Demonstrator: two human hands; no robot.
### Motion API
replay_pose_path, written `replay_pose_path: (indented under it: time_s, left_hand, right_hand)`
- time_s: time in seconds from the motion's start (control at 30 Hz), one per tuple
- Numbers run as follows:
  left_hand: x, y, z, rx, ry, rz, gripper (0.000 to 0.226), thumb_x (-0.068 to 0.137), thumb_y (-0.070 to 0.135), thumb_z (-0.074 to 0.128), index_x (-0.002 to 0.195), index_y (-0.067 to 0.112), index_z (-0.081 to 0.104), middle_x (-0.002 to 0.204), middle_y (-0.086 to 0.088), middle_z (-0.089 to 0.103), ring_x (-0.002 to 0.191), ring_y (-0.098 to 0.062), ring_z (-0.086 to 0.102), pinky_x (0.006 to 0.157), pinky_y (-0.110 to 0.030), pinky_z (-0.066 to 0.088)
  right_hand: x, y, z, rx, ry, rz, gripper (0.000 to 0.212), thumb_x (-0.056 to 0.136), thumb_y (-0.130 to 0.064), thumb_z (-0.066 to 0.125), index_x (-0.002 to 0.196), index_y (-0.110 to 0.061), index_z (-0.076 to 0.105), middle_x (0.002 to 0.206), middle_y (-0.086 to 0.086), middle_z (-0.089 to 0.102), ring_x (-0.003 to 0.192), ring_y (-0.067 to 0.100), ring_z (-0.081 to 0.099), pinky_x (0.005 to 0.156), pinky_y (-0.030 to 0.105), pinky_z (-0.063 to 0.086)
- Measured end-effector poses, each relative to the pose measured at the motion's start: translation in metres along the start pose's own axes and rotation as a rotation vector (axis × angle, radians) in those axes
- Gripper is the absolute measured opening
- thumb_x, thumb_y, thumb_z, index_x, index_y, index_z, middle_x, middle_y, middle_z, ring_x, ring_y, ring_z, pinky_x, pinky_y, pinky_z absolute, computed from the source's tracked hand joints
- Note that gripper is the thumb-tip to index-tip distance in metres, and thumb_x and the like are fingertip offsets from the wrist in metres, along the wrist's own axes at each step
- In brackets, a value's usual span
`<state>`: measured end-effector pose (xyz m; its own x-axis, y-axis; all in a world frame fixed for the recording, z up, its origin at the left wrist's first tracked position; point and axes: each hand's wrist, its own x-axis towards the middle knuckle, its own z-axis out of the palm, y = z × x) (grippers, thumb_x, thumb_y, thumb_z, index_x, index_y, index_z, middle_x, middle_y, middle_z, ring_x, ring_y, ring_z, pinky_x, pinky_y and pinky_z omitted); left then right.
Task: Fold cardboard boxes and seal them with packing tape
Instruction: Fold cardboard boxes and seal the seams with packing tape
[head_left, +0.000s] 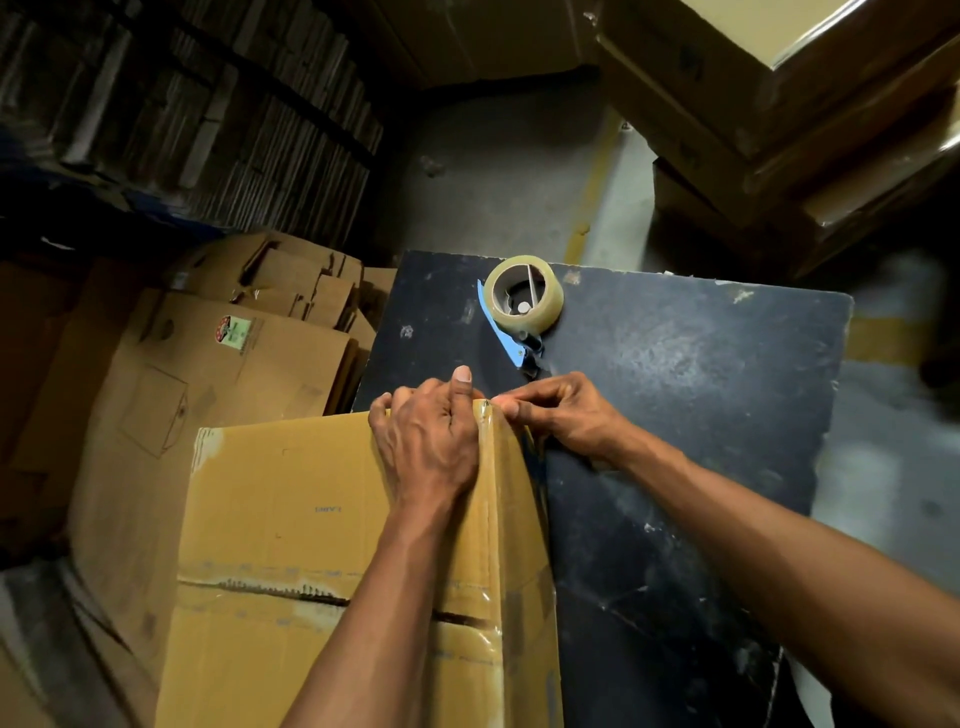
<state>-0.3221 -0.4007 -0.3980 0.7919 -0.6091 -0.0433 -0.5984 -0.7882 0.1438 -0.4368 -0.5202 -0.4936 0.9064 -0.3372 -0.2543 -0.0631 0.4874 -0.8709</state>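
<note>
Concrete floor (498, 171) ahead of you is bare between the strapped flat cardboard stacks (218, 119) at far left and the stacked brown boxes (727, 130) at far right; a yellow painted line (592, 182) runs along it.

Dark surface (675, 405): scuffed black board, far edge chipped, right edge dropping off to the floor. Most of its top to the right of your hands is bare.

Loose flattened cartons (208, 374) lean in a pile left of the surface; the top one has a small red-and-green sticker (232, 329), text too small to read.

Your box (291, 545) stands against the surface's left side, its right vertical edge touching the board. Old clear tape band (322, 592) runs across its face over a dark seam. Small blue print (328, 510) on the face, illegible. Can't see inside the box.

Tape dispenser (514, 317): blue frame, clear roll, sitting on the surface near the far edge, just beyond your hands, not touching them.

Left hand (426, 436): lies over the box's top right corner, fingers curled over the top edge, thumb straight up along the corner.

Right hand (561, 415): fingertips pinching a clear tape strip (487, 410) at that same corner, right beside the left thumb.
</note>
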Motion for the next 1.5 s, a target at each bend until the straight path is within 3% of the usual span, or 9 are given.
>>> replay_pose_path:
  time_s: [0.17, 0.27, 0.5, 0.63, 0.8, 0.93, 1.07, 1.27, 1.5]
  left_hand:
    - [-0.001, 0.0, 0.0, -0.01, 0.006, 0.004, 0.065, 0.105, 0.058, 0.017, 0.083, 0.024, 0.068, 0.081, 0.007, 0.057, 0.09, -0.013, 0.049, 0.113, -0.044, 0.028]
    - [-0.001, 0.0, 0.0, 0.001, 0.014, 0.006, 0.064, 0.106, 0.057, 0.019, 0.082, 0.022, 0.066, 0.081, 0.007, 0.054, 0.088, -0.013, 0.046, 0.113, -0.047, 0.03]
    - [-0.001, 0.003, -0.004, -0.012, 0.001, 0.016, 0.067, 0.105, 0.057, 0.016, 0.087, 0.027, 0.074, 0.084, 0.013, 0.055, 0.092, -0.011, 0.049, 0.112, -0.044, 0.027]
    - [-0.003, 0.004, -0.006, -0.033, -0.004, 0.023, 0.069, 0.105, 0.058, 0.015, 0.095, 0.027, 0.076, 0.091, 0.007, 0.065, 0.097, -0.014, 0.052, 0.114, -0.045, 0.027]
    - [-0.007, -0.004, -0.011, -0.164, 0.104, 0.049, 0.052, 0.106, 0.056, 0.029, 0.096, 0.022, 0.068, 0.094, 0.005, 0.063, 0.096, -0.016, 0.052, 0.11, -0.055, 0.037]
    - [-0.034, -0.008, -0.02, -0.25, 0.186, 0.119, 0.036, 0.106, 0.048, 0.042, 0.111, 0.024, 0.068, 0.113, 0.005, 0.067, 0.109, -0.012, 0.054, 0.106, -0.051, 0.041]
    - [-0.086, -0.019, -0.024, -0.263, 0.226, 0.185, 0.031, 0.106, 0.035, 0.05, 0.122, 0.015, 0.069, 0.122, -0.001, 0.067, 0.113, -0.02, 0.057, 0.099, -0.048, 0.044]
    - [-0.184, -0.054, -0.045, -0.343, 0.307, 0.039, 0.038, 0.105, 0.034, 0.049, 0.126, 0.009, 0.067, 0.122, -0.004, 0.067, 0.115, -0.014, 0.054, 0.086, -0.05, 0.055]
    - [-0.306, -0.096, -0.048, -0.243, 0.228, 0.102, 0.039, 0.102, 0.031, 0.055, 0.124, 0.002, 0.07, 0.125, -0.004, 0.07, 0.117, -0.016, 0.062, 0.094, -0.04, 0.056]
  right_hand:
    - [-0.002, -0.015, -0.001, -0.098, -0.103, 0.027, 0.041, 0.092, -0.043, 0.07, 0.127, -0.024, 0.073, 0.112, 0.007, 0.073, 0.096, 0.016, 0.068, 0.085, 0.03, 0.055]
    - [-0.001, -0.006, 0.01, -0.201, -0.114, -0.004, 0.055, 0.079, -0.048, 0.082, 0.131, -0.033, 0.069, 0.126, -0.01, 0.071, 0.121, 0.009, 0.064, 0.106, 0.036, 0.051]
    - [-0.021, 0.021, -0.012, -0.585, 0.087, -0.165, 0.101, 0.063, -0.09, 0.066, 0.144, -0.03, 0.058, 0.122, -0.009, 0.069, 0.111, 0.006, 0.064, 0.092, 0.041, 0.059]
    - [-0.02, 0.007, 0.011, -0.708, -0.01, -0.204, 0.114, 0.063, -0.093, 0.06, 0.159, -0.042, 0.026, 0.143, -0.003, 0.059, 0.128, 0.017, 0.055, 0.103, 0.041, 0.05]
    - [-0.02, 0.003, 0.002, -0.825, -0.073, -0.19, 0.119, 0.059, -0.096, 0.059, 0.157, -0.038, 0.022, 0.14, 0.003, 0.064, 0.12, 0.026, 0.066, 0.098, 0.05, 0.056]
    - [-0.031, -0.008, 0.003, -0.871, -0.036, -0.394, 0.139, 0.059, -0.083, 0.078, 0.164, -0.029, 0.006, 0.164, 0.008, 0.037, 0.147, 0.027, 0.041, 0.114, 0.055, 0.042]
    - [-0.044, -0.013, 0.034, -0.938, -0.096, -0.589, 0.139, 0.062, -0.08, 0.075, 0.164, -0.008, 0.012, 0.172, 0.013, 0.008, 0.158, 0.027, 0.015, 0.125, 0.05, 0.026]
    - [-0.051, 0.001, 0.007, -1.037, -0.128, -0.499, 0.142, 0.065, -0.072, 0.083, 0.164, -0.016, -0.001, 0.172, 0.01, 0.009, 0.156, 0.028, 0.022, 0.118, 0.058, 0.036]
    - [-0.103, -0.005, 0.064, -1.265, -0.284, -0.779, 0.136, 0.065, -0.093, 0.063, 0.161, -0.01, 0.016, 0.168, 0.027, 0.006, 0.158, 0.04, 0.006, 0.123, 0.067, 0.013]
